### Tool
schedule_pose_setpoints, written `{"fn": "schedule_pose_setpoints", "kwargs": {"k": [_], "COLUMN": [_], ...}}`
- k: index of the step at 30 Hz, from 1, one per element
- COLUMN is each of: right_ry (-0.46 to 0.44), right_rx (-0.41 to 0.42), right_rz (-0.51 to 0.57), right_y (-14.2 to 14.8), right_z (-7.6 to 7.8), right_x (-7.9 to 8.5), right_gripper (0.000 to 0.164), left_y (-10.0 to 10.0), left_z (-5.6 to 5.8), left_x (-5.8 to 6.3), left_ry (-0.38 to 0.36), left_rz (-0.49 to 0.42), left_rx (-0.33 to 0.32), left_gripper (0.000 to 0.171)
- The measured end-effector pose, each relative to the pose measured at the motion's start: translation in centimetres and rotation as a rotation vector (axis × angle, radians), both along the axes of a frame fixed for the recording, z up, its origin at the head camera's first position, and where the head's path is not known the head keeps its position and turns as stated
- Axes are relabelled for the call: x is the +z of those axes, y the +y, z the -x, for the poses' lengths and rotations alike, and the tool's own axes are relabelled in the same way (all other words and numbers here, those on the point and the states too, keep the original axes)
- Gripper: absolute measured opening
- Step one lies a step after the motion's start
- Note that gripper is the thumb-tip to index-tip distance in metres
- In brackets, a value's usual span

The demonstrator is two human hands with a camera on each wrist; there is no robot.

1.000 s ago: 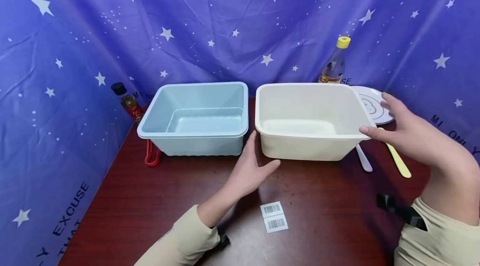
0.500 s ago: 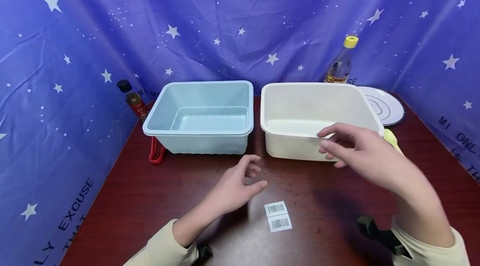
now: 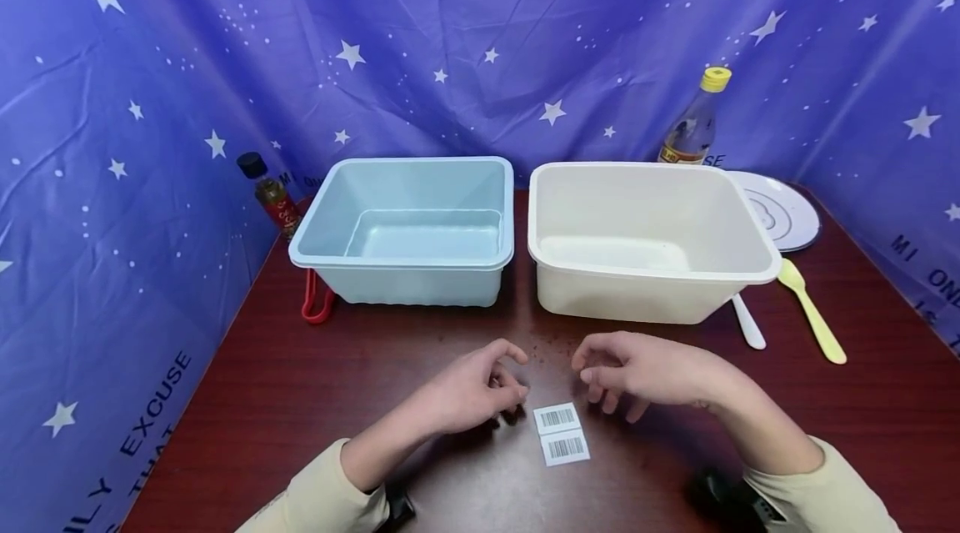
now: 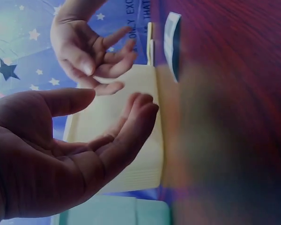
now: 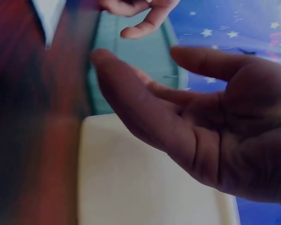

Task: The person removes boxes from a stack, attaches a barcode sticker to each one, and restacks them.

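Observation:
My left hand (image 3: 472, 389) hovers over the front of the table with loosely curled fingers and nothing in them. Facing it from the right, my right hand (image 3: 648, 370) is likewise loosely bent and holds nothing. A white label card with two barcodes (image 3: 562, 434) lies on the table between and just in front of them. Behind my left hand stands a light blue plastic bin (image 3: 405, 283); a cream plastic bin (image 3: 622, 295) is behind my right hand. Both bins' visible insides hold nothing. The left wrist view shows the two hands' fingers apart, with the cream bin (image 4: 131, 168) beyond.
A dark-capped bottle (image 3: 276, 201) and a red looped handle (image 3: 318, 308) sit by the blue bin. Around the cream bin are a yellow-capped bottle (image 3: 690, 128), a white plate (image 3: 798, 216), a white handle (image 3: 748, 324) and a yellow spoon (image 3: 813, 314). A starry curtain (image 3: 450, 32) encloses the table.
My right hand has left the cream bin's right rim and come down left toward the front. The left hand has drawn back from the gap between the bins. The bins stay put.

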State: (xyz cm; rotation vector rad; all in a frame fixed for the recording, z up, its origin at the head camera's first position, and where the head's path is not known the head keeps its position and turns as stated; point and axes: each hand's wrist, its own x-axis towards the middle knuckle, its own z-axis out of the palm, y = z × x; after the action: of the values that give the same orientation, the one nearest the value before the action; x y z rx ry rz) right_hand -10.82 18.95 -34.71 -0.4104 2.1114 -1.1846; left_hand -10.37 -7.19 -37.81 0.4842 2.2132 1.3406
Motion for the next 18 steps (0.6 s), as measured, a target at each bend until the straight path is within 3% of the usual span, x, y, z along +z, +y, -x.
{"fn": "schedule_pose_setpoints", "kwargs": {"k": [8,14,18], "right_ry": [-0.186,-0.250,-0.261], "right_rx": [0.016,0.023,0.014], "right_rz": [-0.040,0.012,0.049], "right_y": [-0.3,-0.6,-0.8], "right_z": [0.5,0.8,0.9], "right_x": [-2.8,-3.3,-3.4], "right_gripper": [0.014,0.017,0.019], "left_y": [0.1,0.4,0.7], "left_z": [0.2,0.3,0.4], "left_x": [-1.6,-2.4,-2.7], "left_ry": [-0.292,-0.393,-0.402], "left_rz": [-0.104,-0.176,-0.225], "left_rx": [-0.026,-0.009,0.008], "left_gripper": [0.028,0.034,0.037]}}
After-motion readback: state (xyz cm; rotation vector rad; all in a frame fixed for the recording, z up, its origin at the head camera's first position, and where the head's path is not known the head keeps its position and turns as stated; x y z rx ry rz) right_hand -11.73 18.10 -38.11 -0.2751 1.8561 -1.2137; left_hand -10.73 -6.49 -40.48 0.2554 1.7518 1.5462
